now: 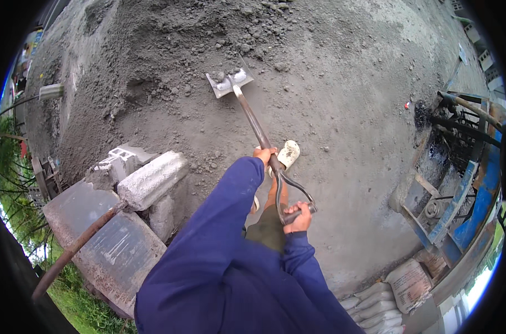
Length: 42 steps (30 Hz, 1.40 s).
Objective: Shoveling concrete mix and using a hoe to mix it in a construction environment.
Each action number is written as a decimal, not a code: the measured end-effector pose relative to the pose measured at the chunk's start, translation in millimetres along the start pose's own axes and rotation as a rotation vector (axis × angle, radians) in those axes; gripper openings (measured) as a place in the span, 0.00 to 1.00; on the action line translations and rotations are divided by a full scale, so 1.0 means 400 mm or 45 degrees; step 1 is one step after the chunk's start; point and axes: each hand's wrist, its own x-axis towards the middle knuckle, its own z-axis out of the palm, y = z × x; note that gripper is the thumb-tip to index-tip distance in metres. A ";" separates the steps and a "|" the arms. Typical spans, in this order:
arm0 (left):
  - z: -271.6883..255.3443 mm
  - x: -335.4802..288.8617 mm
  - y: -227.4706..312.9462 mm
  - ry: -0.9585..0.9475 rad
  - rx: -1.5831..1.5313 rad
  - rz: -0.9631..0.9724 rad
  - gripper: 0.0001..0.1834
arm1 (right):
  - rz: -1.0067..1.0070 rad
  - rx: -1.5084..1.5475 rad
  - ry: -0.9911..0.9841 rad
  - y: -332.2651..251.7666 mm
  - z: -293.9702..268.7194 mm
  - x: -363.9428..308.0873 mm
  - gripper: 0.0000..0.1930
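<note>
Gray metal D-handled shovel (254, 122), its blade (224, 88) beside the dirt heap (169, 50). The left hand (265, 155), arm stretched toward the heap, wraps the pole. The right hand (298, 218), farther from the heap, grips the handle.

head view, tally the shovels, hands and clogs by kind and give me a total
Shovel: 1
Hands: 2 (left hand and right hand, both gripping the shovel)
Clogs: 2 (one mostly hidden)
Total: 5
</note>
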 end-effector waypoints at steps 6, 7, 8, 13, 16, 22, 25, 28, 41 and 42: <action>-0.087 -0.098 0.146 -0.124 -0.316 -0.078 0.06 | 0.166 -0.113 -0.347 0.103 0.259 -0.057 0.09; -0.064 -0.119 0.126 -0.130 -0.349 -0.098 0.06 | 0.135 -0.129 -0.370 0.078 0.249 -0.078 0.10; -0.031 -0.145 0.085 -0.138 -0.382 -0.122 0.06 | 0.121 -0.109 -0.334 0.041 0.224 -0.100 0.10; 0.117 -0.314 -0.037 0.057 -0.241 -0.142 0.09 | 0.026 -0.153 -0.252 -0.106 0.075 -0.191 0.08; 0.164 -0.293 0.103 0.016 -0.081 -0.185 0.10 | -0.041 -0.075 -0.388 -0.129 0.177 -0.118 0.08; 0.055 0.190 0.568 0.059 -0.130 0.076 0.08 | 0.143 0.234 -0.684 0.121 0.666 0.253 0.07; -0.035 0.272 0.673 -0.102 -0.050 0.101 0.06 | 0.190 0.130 -0.686 0.197 0.765 0.309 0.06; -0.099 0.312 0.653 -0.107 -0.228 0.135 0.05 | 0.214 -0.219 -0.496 0.236 0.763 0.300 0.07; -0.236 1.082 0.920 0.106 -0.404 0.003 0.11 | -0.859 -0.951 1.246 0.365 0.444 0.833 0.04; -0.223 1.095 0.912 -0.085 -0.486 0.096 0.11 | -0.855 -0.956 1.335 0.369 0.469 0.825 0.04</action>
